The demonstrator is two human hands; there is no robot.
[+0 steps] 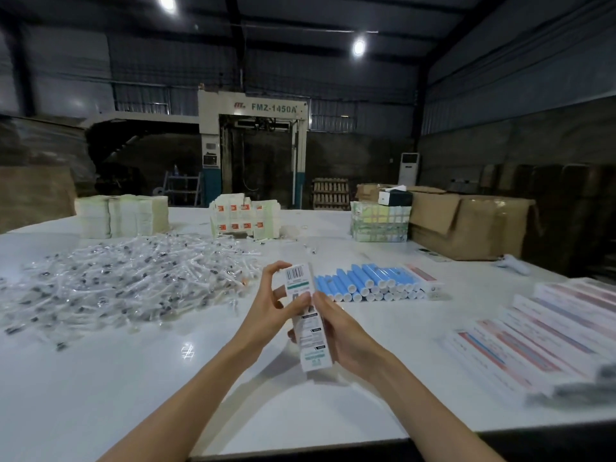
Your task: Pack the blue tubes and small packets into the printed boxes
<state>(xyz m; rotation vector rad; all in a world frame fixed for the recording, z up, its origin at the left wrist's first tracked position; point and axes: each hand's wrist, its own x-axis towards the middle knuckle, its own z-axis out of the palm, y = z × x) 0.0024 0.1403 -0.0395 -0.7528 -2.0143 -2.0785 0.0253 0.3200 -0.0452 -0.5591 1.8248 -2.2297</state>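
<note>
A long white printed box (308, 323) with a barcode on its far end is held up over the middle of the white table (116, 378). My left hand (271, 303) pinches its upper end with curled fingers. My right hand (343, 335) grips its lower right side. Behind the box, to the right, blue tubes (370, 283) with white caps lie stacked in rows. On the left spreads a wide heap of small clear packets (130, 281).
Flat printed boxes (540, 331) lie fanned out at the right. Bundled carton stacks (123, 215), (245, 216), (380, 221) stand along the far side. A big open cardboard box (466, 225) stands at the far right. The table's front edge is near me.
</note>
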